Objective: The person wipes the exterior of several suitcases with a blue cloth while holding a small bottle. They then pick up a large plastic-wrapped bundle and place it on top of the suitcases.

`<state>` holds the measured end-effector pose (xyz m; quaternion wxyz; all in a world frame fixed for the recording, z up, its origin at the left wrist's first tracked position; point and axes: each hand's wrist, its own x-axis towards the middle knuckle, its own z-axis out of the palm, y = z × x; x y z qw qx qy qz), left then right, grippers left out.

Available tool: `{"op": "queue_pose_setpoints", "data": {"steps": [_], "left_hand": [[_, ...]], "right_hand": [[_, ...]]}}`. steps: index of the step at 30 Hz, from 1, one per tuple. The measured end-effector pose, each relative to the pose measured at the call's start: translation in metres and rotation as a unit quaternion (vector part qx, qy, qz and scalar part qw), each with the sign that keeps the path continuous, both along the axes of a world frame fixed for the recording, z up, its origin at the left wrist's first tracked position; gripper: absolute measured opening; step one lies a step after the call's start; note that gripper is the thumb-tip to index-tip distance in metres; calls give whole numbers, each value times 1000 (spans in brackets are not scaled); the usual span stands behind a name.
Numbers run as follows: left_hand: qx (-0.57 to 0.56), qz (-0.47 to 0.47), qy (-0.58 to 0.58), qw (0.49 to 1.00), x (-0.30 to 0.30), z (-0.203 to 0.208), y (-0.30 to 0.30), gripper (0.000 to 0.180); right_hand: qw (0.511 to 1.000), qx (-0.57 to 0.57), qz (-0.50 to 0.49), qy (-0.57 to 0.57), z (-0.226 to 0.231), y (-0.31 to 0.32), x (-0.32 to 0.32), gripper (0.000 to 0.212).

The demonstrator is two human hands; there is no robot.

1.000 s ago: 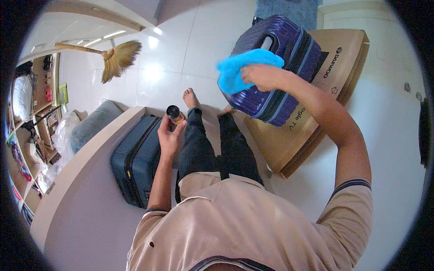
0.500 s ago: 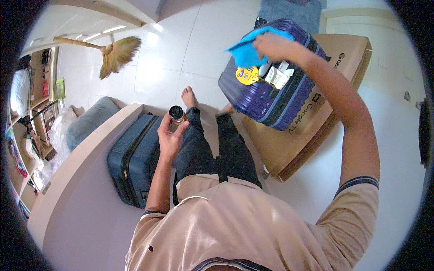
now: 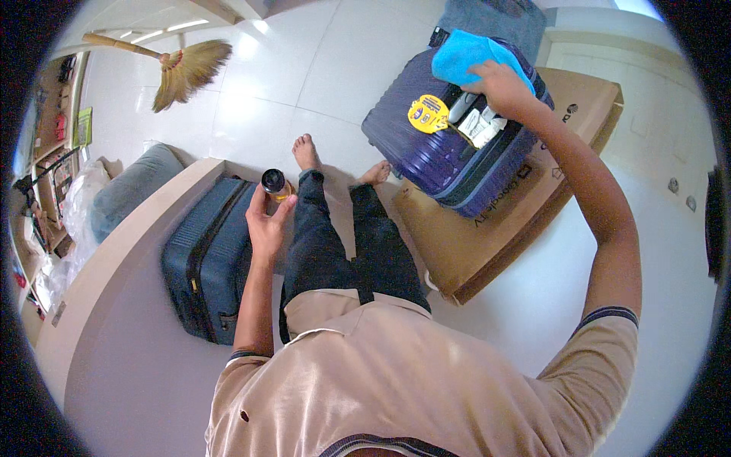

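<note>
White tiled floor (image 3: 263,76), purple suitcase (image 3: 407,152), left hand (image 3: 266,225) curled round bottle (image 3: 276,185), right hand (image 3: 502,90) gripping cloth (image 3: 463,55)

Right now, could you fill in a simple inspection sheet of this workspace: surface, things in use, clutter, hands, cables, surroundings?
Surface: purple suitcase with a ribbed shell; it overlaps a cardboard box in this view, contact unclear.
Things in use: blue cloth over the suitcase; small black-topped bottle.
Clutter: yellow tag and white labels near the suitcase's handle.
Hands: left hand grips the bottle; right hand holds the cloth.
Cables: nothing seen.
Surroundings: dark teal suitcase beside the left forearm; broom, grey cushion and clear plastic farther left; pale tiled floor ahead.
</note>
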<state>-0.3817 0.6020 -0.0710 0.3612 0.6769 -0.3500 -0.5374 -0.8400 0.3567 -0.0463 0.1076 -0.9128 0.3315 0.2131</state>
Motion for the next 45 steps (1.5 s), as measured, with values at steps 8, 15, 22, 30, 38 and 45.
{"op": "queue_pose_setpoints", "data": {"steps": [8,15,22,30,38,45], "left_hand": [[5,-8,15,1000,-9,-8,5,33],[15,-18,14,1000,-13,-12,6,30],[7,-26,-9,1000,-16,-10,1,30],[12,-2,6,1000,-17,-15,-2,31],[2,4,7,1000,-9,-19,-4,30],[12,33,22,999,-1,-27,6,31]], "right_hand": [[998,54,-24,-17,0,1,17,24],[996,78,36,17,-5,-14,32,13],[994,58,89,20,-9,-17,42,9],[987,86,134,30,-18,-29,47,9],[974,118,166,102,-20,-31,64,9],[975,-28,-81,-204,-41,-83,57,32]]}}
